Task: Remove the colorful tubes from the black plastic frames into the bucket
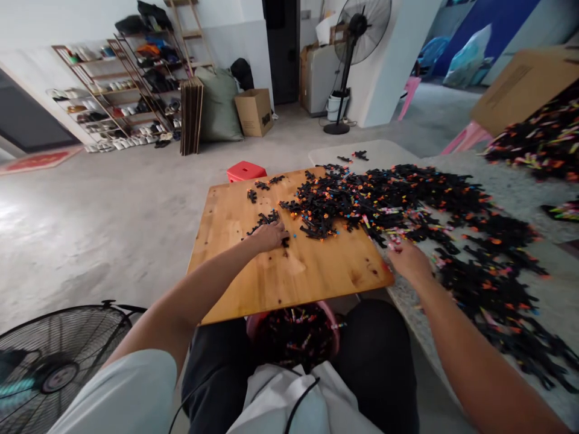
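Note:
My left hand (pixel 270 236) rests on the wooden board, its fingers curled down over a few small black plastic toy guns (pixel 263 222). Its fingertips are partly hidden among them. My right hand (pixel 411 260) is at the near edge of the large pile, its fingers pinched on a small pink-and-white piece (pixel 394 243). The pile of black toy guns (pixel 325 205), many with orange tips, spreads from the board's right half across the grey tabletop. A few more black toy guns (pixel 261 185) lie apart near the board's far edge.
The wooden board (pixel 244 283) lies above my lap. Below it, between my knees, a pink tub (pixel 335 337) holds dark and coloured pieces. A red stool (pixel 246 171) stands beyond the board, a floor fan (pixel 58 374) at lower left. A tipped cardboard box (pixel 520 84) spills more pieces at right.

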Demonstrator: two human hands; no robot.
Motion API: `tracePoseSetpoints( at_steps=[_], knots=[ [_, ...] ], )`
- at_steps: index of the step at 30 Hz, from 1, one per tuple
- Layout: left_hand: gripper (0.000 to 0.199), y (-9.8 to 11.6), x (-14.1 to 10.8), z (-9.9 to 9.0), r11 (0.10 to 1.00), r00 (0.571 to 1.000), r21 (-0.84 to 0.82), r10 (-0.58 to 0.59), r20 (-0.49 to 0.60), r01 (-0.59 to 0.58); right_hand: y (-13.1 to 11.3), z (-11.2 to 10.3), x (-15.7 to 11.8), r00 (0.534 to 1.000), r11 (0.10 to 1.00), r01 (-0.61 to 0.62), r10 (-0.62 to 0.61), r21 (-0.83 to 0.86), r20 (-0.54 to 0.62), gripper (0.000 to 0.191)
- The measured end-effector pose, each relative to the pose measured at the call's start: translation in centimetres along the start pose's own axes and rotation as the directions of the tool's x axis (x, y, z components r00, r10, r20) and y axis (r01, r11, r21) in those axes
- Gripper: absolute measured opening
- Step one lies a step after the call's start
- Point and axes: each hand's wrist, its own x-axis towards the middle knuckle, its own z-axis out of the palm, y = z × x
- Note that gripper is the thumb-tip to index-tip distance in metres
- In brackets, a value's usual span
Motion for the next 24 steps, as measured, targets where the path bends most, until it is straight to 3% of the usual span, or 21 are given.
tracePoseSetpoints(
  at_steps=[3, 6, 8, 11, 15, 24],
  knots=[
    [0.028, 0.2, -0.4, -0.1, 0.995, 0.994, 0.015, 0.095, -0.048, -0.094, -2.8, 0.4, -3.1, 0.999, 0.94, 0.01, -0.023, 0.342, 0.033, 0.033],
    [0.025, 2.0, -1.1, 0.0, 0.985, 0.977, -0.04, 0.162, -0.136, -0.169, -7.0, 0.9, -7.0, 0.975, 0.72, 0.006, -0.158, 0.694, 0.155, 0.037],
    [0.022, 3.8, -1.7, 0.4, 0.978, 0.977, -0.143, 0.126, -0.173, -0.152, -9.6, 1.2, -9.3, 0.951, 0.592, -0.012, -0.242, 0.806, 0.193, 0.04],
    [0.027, 6.8, -2.9, 0.9, 0.933, 0.975, -0.336, 0.054, -0.217, -0.126, -12.4, 1.6, -11.6, 0.919, 0.44, -0.065, -0.322, 0.895, 0.225, 0.044],
    [0.039, 9.7, -4.4, 0.6, 0.866, 0.944, -0.432, 0.122, -0.307, -0.252, -13.4, 2.0, -12.5, 0.898, 0.308, -0.133, -0.364, 0.942, 0.246, 0.046],
    [0.047, 10.9, -5.6, -1.7, 0.906, 0.922, -0.337, 0.121, -0.368, -0.254, -13.0, 1.6, -13.1, 0.891, 0.2, -0.217, -0.358, 0.955, 0.278, 0.043]
  ],
)
